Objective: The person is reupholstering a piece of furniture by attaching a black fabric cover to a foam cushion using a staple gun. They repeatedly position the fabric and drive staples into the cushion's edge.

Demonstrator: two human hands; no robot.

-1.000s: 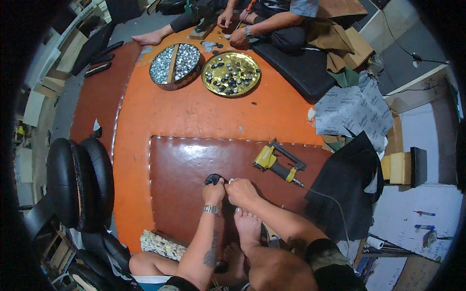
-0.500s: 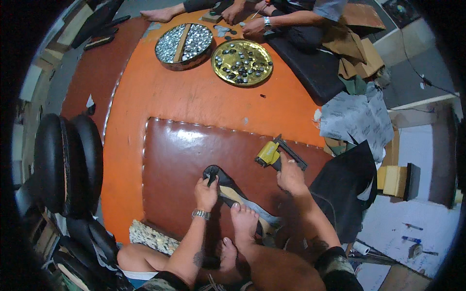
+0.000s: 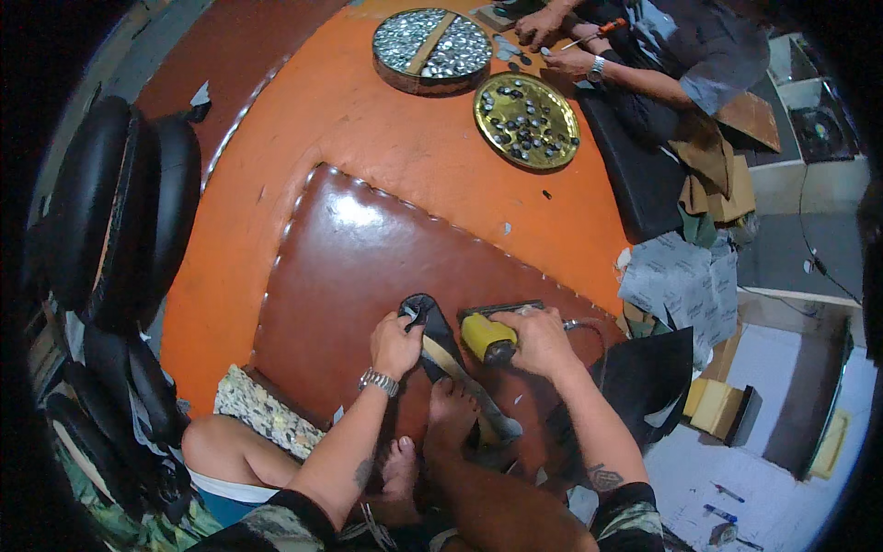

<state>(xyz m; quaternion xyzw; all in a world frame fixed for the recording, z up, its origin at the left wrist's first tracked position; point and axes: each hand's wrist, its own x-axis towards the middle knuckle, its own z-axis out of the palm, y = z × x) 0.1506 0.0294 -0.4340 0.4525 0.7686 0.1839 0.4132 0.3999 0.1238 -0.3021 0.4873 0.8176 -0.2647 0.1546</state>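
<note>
Brown leather panel (image 3: 368, 276) spreads over the orange floor; on it, left hand (image 3: 395, 345) pins the black strip (image 3: 432, 327) flat, right hand (image 3: 543, 340) just beside grips the yellow staple gun (image 3: 487, 339) — best keep that strip taut and the nose square

Bare brown panel (image 3: 368, 267) lies open leftward (black cushions (image 3: 120, 202) farther off); black fabric (image 3: 644, 386) crowds right.
</note>
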